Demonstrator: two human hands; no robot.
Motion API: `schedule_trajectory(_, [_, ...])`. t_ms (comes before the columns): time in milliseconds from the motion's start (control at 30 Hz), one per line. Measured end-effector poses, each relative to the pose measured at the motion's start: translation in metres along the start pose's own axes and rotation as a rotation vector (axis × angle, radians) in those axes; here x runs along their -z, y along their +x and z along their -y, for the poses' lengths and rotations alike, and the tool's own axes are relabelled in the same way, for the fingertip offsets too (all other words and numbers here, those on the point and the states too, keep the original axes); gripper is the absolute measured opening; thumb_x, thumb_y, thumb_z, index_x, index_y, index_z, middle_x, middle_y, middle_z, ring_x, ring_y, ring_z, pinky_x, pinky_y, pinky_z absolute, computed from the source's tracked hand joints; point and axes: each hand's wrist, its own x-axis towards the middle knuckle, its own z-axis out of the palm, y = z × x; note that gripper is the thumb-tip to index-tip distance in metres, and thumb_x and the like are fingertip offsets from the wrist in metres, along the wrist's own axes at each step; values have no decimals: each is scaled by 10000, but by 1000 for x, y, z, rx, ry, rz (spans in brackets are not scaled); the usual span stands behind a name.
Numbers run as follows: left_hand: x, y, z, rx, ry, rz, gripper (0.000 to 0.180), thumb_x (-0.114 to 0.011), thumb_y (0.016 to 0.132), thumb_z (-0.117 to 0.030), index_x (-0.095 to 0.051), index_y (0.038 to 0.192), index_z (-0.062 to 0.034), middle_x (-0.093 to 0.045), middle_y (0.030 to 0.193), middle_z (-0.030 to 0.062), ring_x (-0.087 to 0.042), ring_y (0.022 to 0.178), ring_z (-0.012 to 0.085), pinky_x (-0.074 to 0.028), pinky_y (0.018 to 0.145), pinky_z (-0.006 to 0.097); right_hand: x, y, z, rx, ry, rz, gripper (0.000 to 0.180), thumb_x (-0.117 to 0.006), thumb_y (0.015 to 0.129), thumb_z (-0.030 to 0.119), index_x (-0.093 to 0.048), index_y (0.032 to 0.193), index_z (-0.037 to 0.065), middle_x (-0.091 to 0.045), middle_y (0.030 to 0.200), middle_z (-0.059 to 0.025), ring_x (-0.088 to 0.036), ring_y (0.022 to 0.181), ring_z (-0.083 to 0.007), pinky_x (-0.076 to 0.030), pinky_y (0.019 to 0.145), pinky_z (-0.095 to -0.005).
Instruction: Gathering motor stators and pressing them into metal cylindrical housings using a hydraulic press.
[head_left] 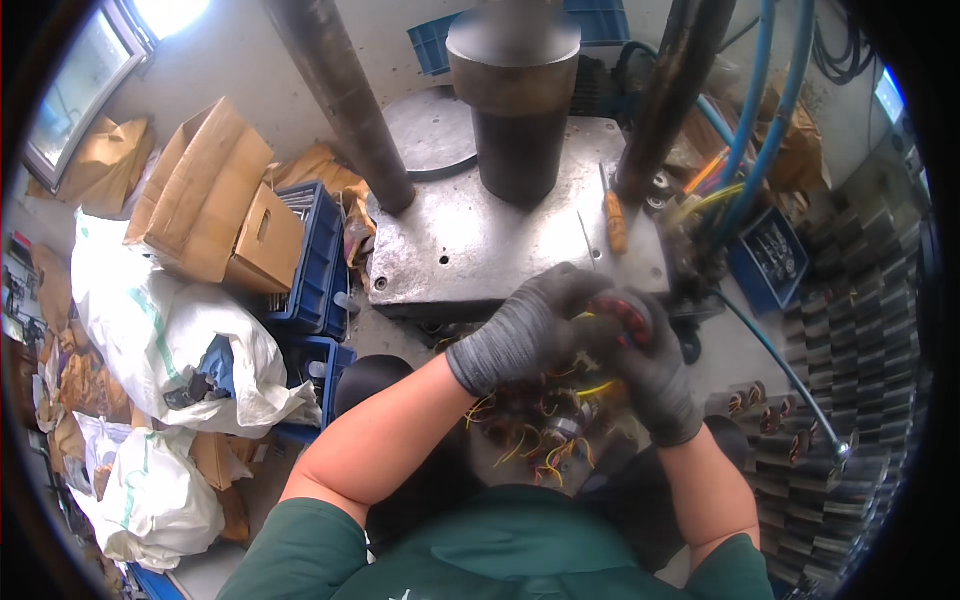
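Observation:
Both hands wear grey knit gloves and meet in front of the steel press table (470, 250). My left hand (525, 325) and my right hand (650, 375) close together around a small round coil part with red winding (628, 312) and yellow wires. Below the hands lies a pile of similar wound parts with yellow leads (540, 430), partly hidden by my forearms. A dark cylindrical ram (515, 100) stands above the table, between two steel columns.
A screwdriver with an orange handle (616, 222) lies on the press table. Blue hoses (770, 110) hang at the right above a blue bin (770, 255). Stacked dark metal parts (850, 390) fill the right side. Cardboard boxes (210, 190), blue crates (315, 260) and white sacks (170, 330) crowd the left.

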Motion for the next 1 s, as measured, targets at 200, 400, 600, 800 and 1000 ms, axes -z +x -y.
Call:
schedule_trajectory(200, [-7,-4,2,-177,365,-103,422,-765,844,-185,-607,1179,17,-612,1096,177,-639,1067,285,-513,932,383,-5,-6,5,-125,243,1,821,-758,810,155,-318,1492,31,-547,1316,-129,-553,1186,-207,-446,1053,-359])
schedule_trajectory(400, [-15,-3,5,-206,458,-223,403,-770,774,-122,-617,1132,-21,-643,1023,173,-671,963,321,-541,863,406,-9,-8,6,-106,237,10,796,-753,836,174,-318,1488,32,-537,1329,-127,-544,1196,-205,-446,1050,-361])
schedule_trajectory(600, [-25,1,8,-144,547,-313,439,-787,700,-153,-621,1088,-30,-653,999,181,-673,946,351,-548,836,417,-3,-1,-6,-83,173,3,733,-750,833,165,-377,1450,31,-558,1291,-116,-564,1156,-190,-478,1003,-334])
schedule_trajectory(800, [-21,3,14,-123,635,-303,389,-749,733,-175,-625,1077,-42,-649,1009,185,-662,956,369,-539,844,441,-5,-1,-6,-136,212,21,725,-727,854,281,-393,1453,46,-589,1228,-91,-586,1077,-153,-500,904,-286])
schedule_trajectory(1000, [-21,3,11,-59,662,-295,352,-734,757,-187,-631,1063,-47,-654,1009,184,-652,986,372,-526,866,445,-4,2,-8,-198,389,17,744,-708,855,320,-386,1467,45,-592,1254,-91,-615,1033,-157,-518,848,-289])
